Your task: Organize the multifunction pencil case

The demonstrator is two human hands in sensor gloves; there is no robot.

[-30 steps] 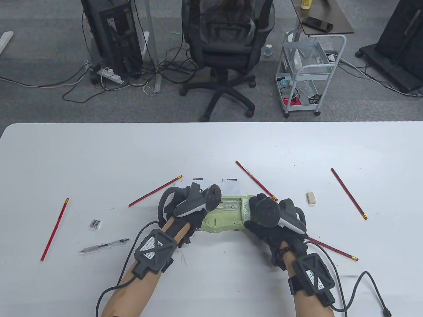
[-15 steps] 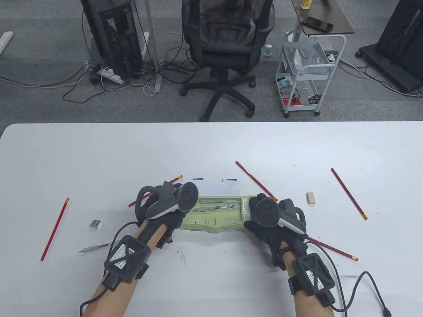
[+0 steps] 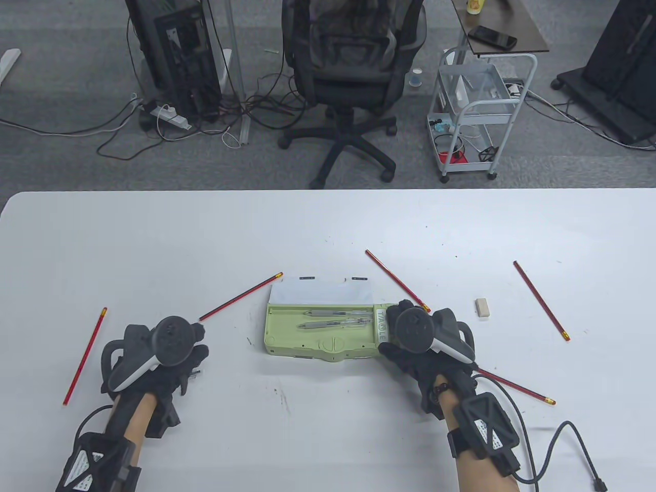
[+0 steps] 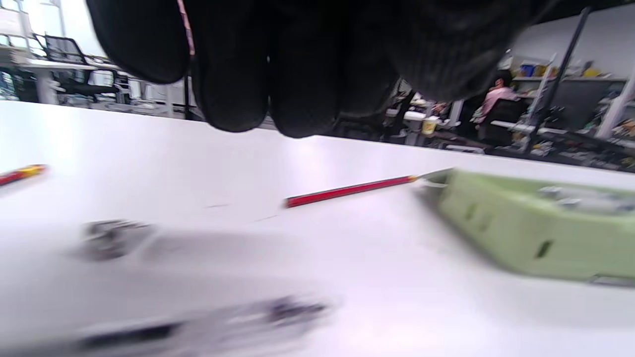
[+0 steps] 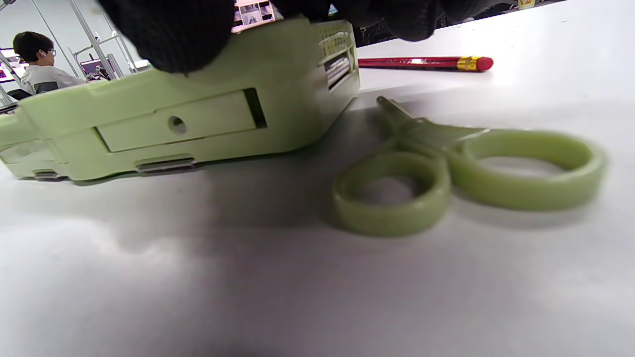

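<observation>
Across the white table (image 3: 328, 225), scattered red pencils (image 3: 541, 300); beyond, office chair (image 3: 348, 66).

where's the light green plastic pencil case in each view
Table view: the light green plastic pencil case lies open at centre, its right end under the right hand.
Left wrist view: it sits at the right edge, blurred.
Right wrist view: it fills the upper left, gloved fingers on its top.
Shared landmark: a red pencil lying next to the case in every view, though not certainly the same one.
</observation>
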